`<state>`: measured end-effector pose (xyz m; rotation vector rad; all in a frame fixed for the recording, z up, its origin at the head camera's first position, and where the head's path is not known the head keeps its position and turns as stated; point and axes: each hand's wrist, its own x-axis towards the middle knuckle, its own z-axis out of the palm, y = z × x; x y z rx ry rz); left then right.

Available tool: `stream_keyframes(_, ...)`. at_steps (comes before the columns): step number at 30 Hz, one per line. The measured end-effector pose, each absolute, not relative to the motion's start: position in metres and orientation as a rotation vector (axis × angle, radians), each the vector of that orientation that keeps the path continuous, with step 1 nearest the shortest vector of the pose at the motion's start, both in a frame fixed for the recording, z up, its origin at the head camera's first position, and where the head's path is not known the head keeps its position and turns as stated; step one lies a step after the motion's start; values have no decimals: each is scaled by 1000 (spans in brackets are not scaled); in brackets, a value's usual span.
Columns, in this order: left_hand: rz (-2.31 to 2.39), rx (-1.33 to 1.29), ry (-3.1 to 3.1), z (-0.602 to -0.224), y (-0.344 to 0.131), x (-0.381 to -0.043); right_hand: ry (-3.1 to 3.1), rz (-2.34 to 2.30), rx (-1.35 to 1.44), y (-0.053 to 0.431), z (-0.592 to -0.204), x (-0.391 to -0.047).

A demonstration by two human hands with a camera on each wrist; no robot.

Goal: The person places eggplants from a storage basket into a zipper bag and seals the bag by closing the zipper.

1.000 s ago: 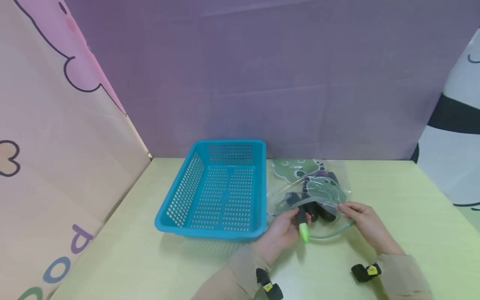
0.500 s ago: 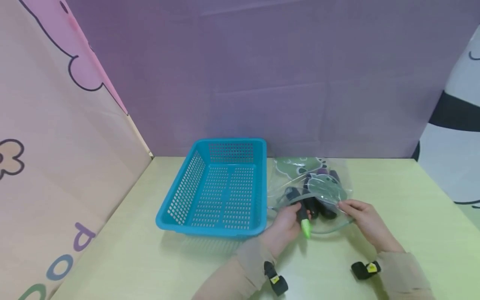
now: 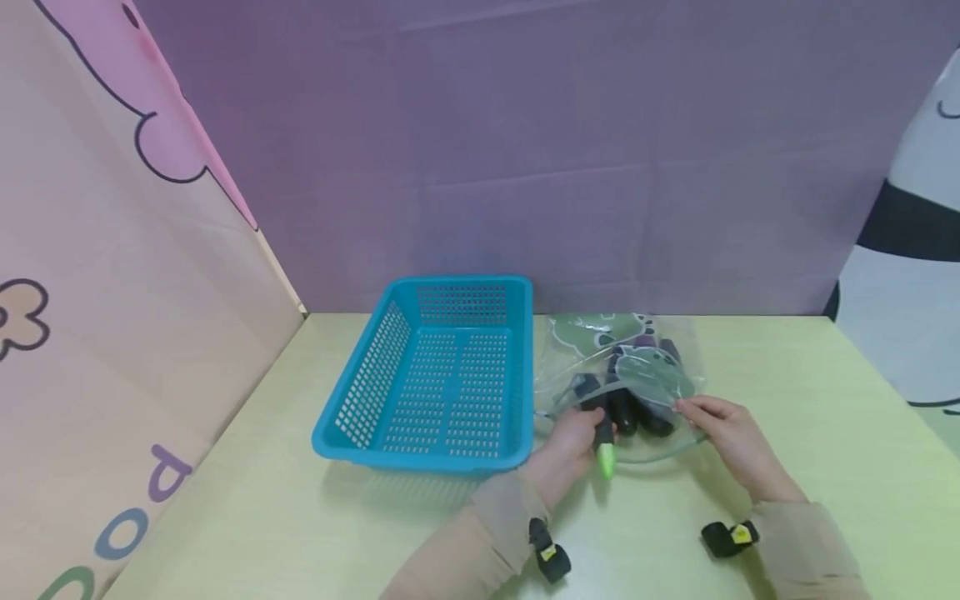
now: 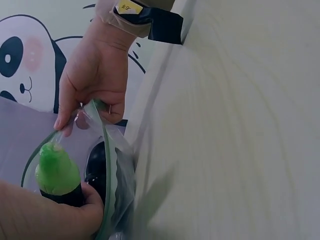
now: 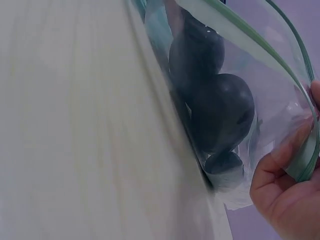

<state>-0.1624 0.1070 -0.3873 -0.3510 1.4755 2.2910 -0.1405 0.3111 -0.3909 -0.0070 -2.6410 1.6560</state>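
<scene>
A clear zip bag point(image 3: 558, 387) with a green frog-like print lies on the table, its mouth facing me. At the mouth my left hand point(image 3: 562, 454) grips a long dark eggplant point(image 3: 605, 437) whose light-green stem end points out toward me. Its far end is still inside the bag. The green cap point(image 4: 57, 170) shows close up in the left wrist view. My right hand point(image 3: 731, 433) pinches the bag's green zip edge point(image 5: 302, 172) and holds the mouth apart. Several more dark eggplants point(image 5: 222, 112) lie inside, partly covered by the printed plastic.
Directly left of the bag stands a blue perforated plastic basket point(image 3: 322, 442) with nothing in it. The pale wooden table point(image 3: 255, 508) ends at a purple backdrop point(image 3: 480, 167). A printed panel point(image 3: 112, 333) rises along the left side.
My left hand has shifted slightly away from me and right, still gripping the eggplant, whose green end has swung slightly. My right hand stays at the bag's edge.
</scene>
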Motion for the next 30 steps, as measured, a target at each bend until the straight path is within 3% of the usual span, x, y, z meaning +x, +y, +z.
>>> stream_keyframes(30, 1917, -248, 2051, -393, 121, -174, -2653, 1597, -47, 309, -389, -139)
